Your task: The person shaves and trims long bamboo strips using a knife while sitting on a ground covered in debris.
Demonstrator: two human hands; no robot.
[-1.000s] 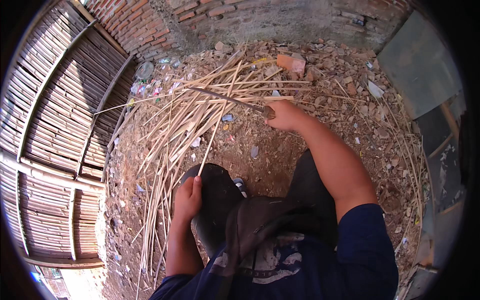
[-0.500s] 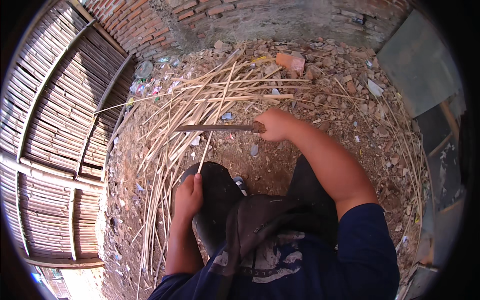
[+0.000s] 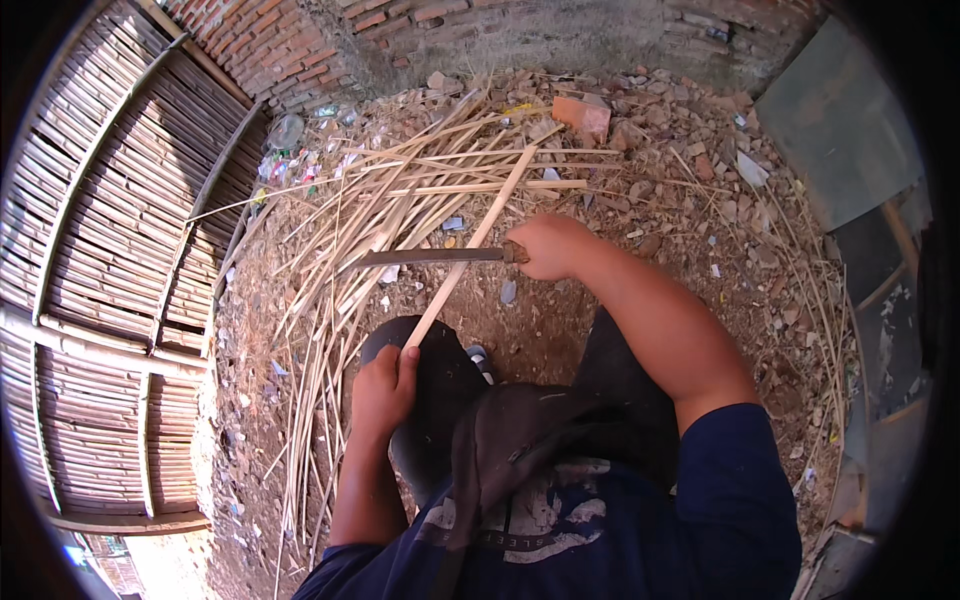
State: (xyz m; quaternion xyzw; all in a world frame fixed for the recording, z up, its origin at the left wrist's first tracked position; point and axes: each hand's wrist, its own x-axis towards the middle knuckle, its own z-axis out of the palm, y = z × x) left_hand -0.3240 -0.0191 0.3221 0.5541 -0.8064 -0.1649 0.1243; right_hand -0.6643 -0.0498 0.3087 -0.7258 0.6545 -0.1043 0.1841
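Observation:
My right hand [image 3: 550, 247] is closed around the handle of a machete [image 3: 430, 257], whose long dark blade points left. In my left hand [image 3: 384, 388], by my left knee, I grip the near end of a pale bamboo strip [image 3: 490, 215]. The strip slants away and to the right, its broad face showing, and crosses the blade; whether the two touch I cannot tell. Beyond and to the left lies a loose heap of bamboo strips [image 3: 400, 180] on the ground.
A brick wall [image 3: 560, 40] stands at the back, with a broken orange brick [image 3: 582, 117] before it. On the left is a bamboo slat panel [image 3: 110, 190]. Grey boards [image 3: 845, 130] lean at the right. Rubble and litter cover the dirt ground [image 3: 540, 330].
The strip in my left hand has turned from its narrow edge to its broad face, and its far end has swung right. The machete has hardly moved.

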